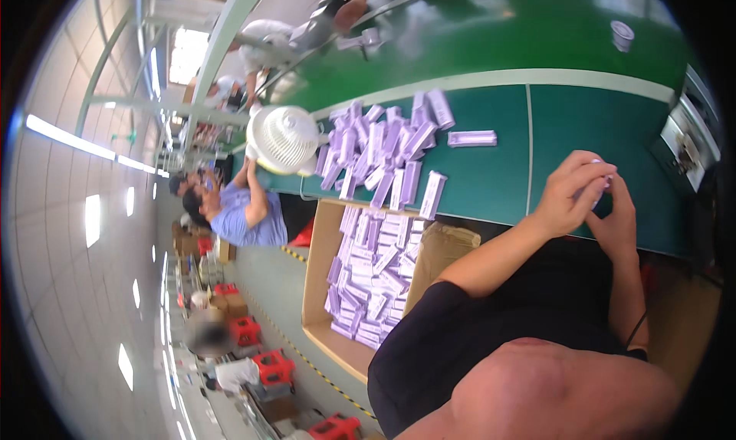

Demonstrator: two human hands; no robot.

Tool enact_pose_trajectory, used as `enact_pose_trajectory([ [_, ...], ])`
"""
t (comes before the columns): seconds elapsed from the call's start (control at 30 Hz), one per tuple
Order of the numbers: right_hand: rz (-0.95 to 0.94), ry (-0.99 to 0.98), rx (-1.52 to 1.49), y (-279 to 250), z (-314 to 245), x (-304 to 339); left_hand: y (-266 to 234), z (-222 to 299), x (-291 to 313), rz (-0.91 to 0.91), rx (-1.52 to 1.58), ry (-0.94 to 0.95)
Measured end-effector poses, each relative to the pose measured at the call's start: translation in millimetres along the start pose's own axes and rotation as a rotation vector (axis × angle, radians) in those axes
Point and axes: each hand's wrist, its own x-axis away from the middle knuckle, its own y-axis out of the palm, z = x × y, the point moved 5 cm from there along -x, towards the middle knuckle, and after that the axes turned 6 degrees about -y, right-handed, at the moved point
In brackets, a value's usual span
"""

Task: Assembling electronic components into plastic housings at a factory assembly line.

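Note:
My left hand (pixel 569 196) and my right hand (pixel 619 219) meet over the dark green work mat (pixel 491 175) on the right. Fingers of both are closed together around a small, pale piece, mostly hidden by them; its kind cannot be made out. To the left, a heap of slim lilac boxes (pixel 376 142) lies on the mat. One lilac box (pixel 472 139) lies apart, between the heap and my hands. More such boxes fill an open cardboard carton (pixel 323 287) beside the table's near edge.
A round white fan (pixel 284 139) stands left of the heap. At the far right is a metal-fronted device (pixel 688 142). A white cup-like object (pixel 622 34) sits on the green belt (pixel 537 37) beyond the pale rail. Other people work across the belt and at left.

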Motion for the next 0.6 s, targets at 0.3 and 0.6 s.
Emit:
enact_pose_trajectory([
  [0.3, -0.042, 0.066, -0.038, -3, 2, -5, 8, -23, 4, -0.106, 0.436, -0.287],
  [0.6, -0.026, 0.081, 0.017, -5, 22, 4, 19, -31, -14, -0.105, 0.405, -0.272],
])
